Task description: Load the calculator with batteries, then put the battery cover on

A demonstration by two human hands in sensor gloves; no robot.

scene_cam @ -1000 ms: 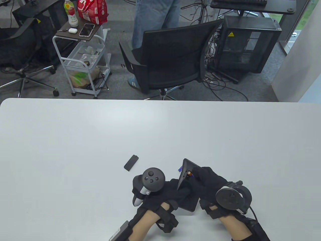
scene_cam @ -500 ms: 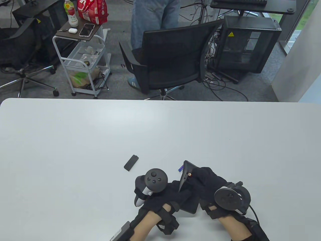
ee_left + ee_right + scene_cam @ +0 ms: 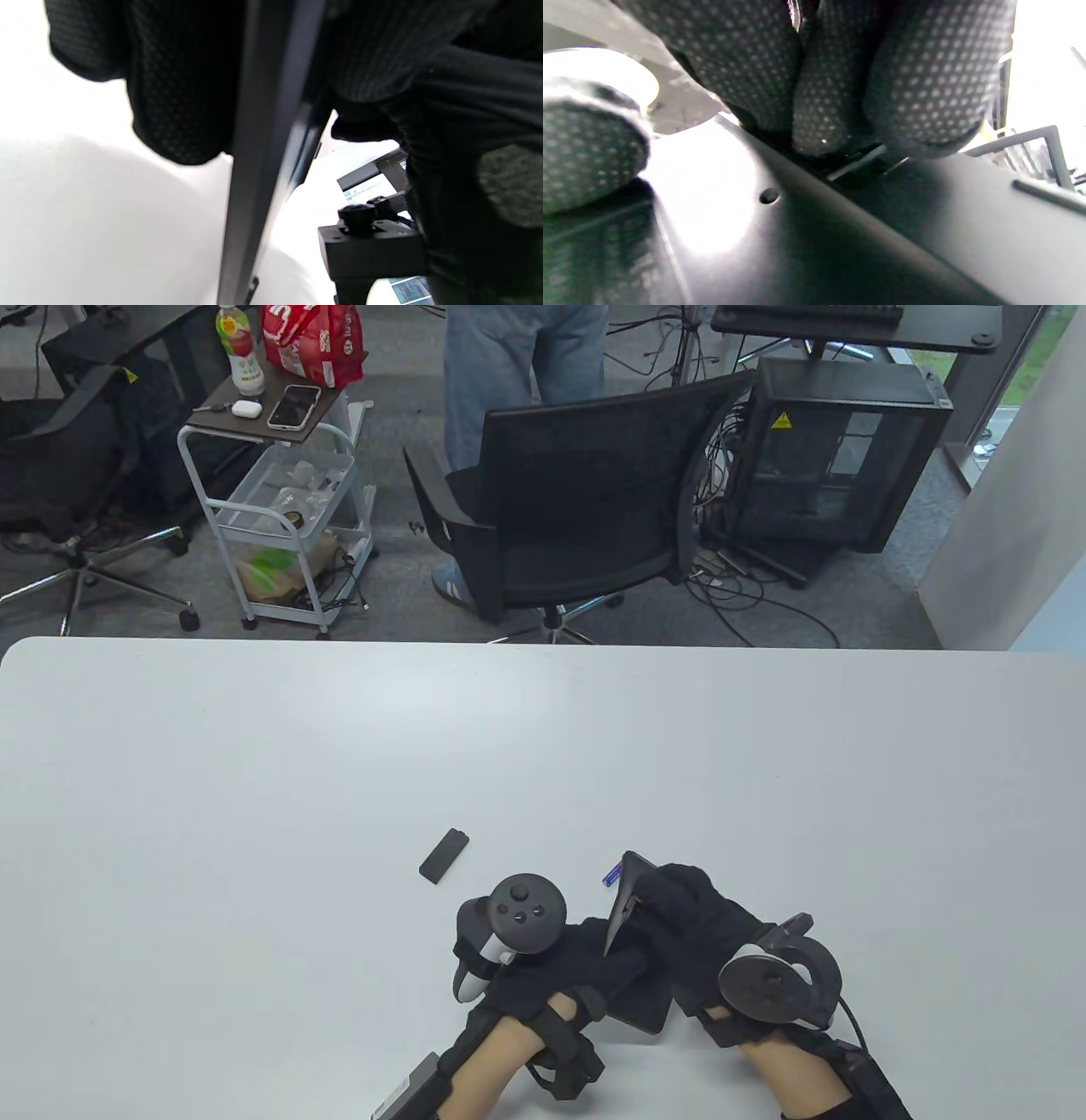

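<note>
The black calculator [image 3: 642, 1003] stands tilted on its edge near the table's front, its back facing right. My left hand [image 3: 618, 960] grips its lower left side; the left wrist view shows its thin edge [image 3: 254, 169] between my fingers [image 3: 178, 84]. My right hand [image 3: 657, 897] presses its fingertips [image 3: 831, 106] into the battery bay on the calculator's back [image 3: 840, 237], with the thumb [image 3: 585, 148] resting lower on the back. The battery under those fingertips is hidden. A purple battery [image 3: 609, 875] lies on the table just behind the calculator. The black battery cover [image 3: 444, 855] lies flat to the left.
The white table [image 3: 254, 772] stretches wide to the far edge. Beyond it stand an office chair [image 3: 585, 492], a white cart [image 3: 280, 492] and a standing person [image 3: 526, 364].
My right fingertips have moved down over the battery bay. The battery's orange tip, visible before, is now covered. The calculator and left hand shifted slightly toward me.
</note>
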